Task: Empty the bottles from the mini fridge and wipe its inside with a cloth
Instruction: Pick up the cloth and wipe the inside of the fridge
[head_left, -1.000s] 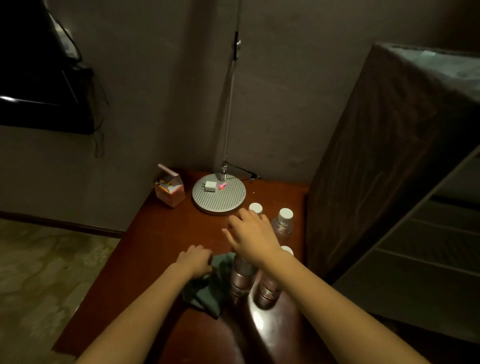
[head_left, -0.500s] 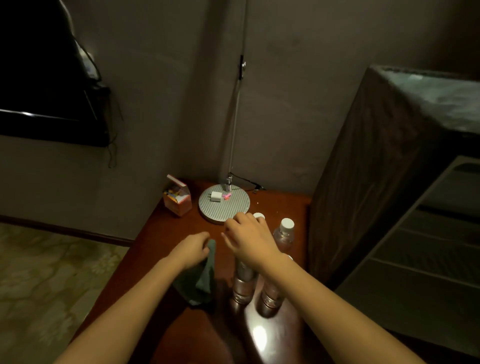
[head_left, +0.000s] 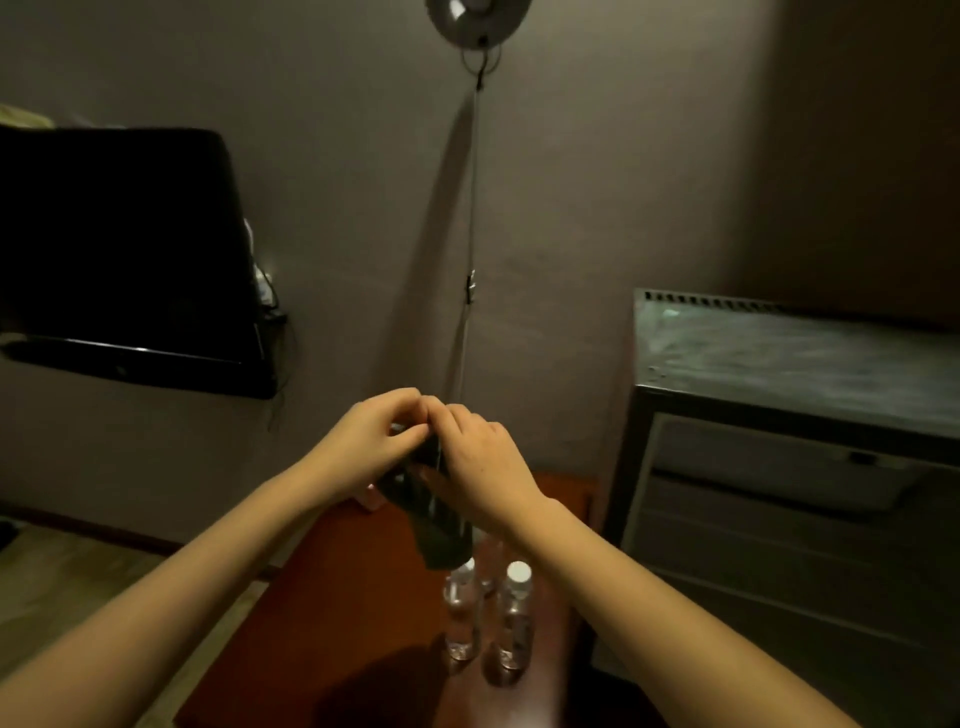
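Note:
Both hands are raised above the reddish-brown table (head_left: 332, 623) and pinch a dark green cloth (head_left: 441, 530) at its top edge. My left hand (head_left: 371, 447) grips the cloth's left part, and my right hand (head_left: 480, 462) grips it just beside. The cloth hangs down between my wrists. Under it, clear plastic bottles with white caps (head_left: 514, 613) stand upright on the table, one partly hidden by the cloth. The mini fridge (head_left: 779, 467) stands at the right with its shelved interior showing.
A ring lamp on a thin pole (head_left: 475, 31) rises against the wall behind my hands. A dark screen (head_left: 130, 260) is mounted on the wall at left. A small pink box (head_left: 371, 496) peeks out below my left wrist. Patterned floor lies at the lower left.
My left hand has lifted the cloth off the table, and my right hand has joined it on the cloth. The camera has tilted upward, showing more wall and the fridge top.

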